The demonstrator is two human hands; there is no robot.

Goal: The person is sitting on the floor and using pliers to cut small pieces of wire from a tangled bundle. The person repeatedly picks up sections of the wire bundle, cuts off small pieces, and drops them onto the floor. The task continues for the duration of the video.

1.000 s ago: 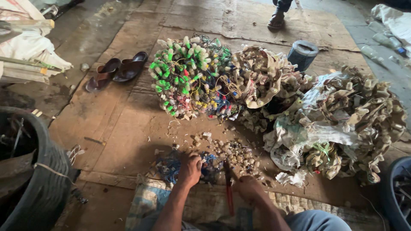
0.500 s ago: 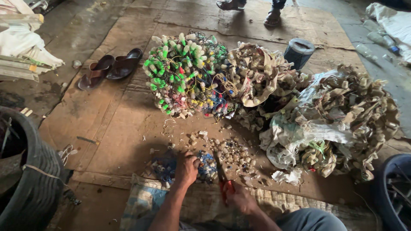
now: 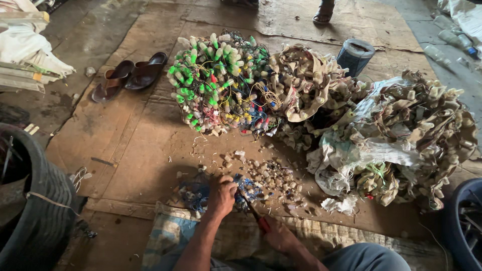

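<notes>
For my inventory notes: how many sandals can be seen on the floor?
2: both brown sandals lie side by side on the cardboard, upper left, beside the green-tipped wire bundle. Others may be hidden.

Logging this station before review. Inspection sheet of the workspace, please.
Surface: flattened cardboard on the floor.
Job's things: left hand presses a small blue wire bundle; right hand holds a red-handled cutter.
Clutter: cut pale pieces scattered beside the hands.
Grippers: both hands closed on their things.
Cables: green-tipped wire heap; beige heaps at right.
Surroundings: sandals, tyre, blue can, another person's foot.
</notes>
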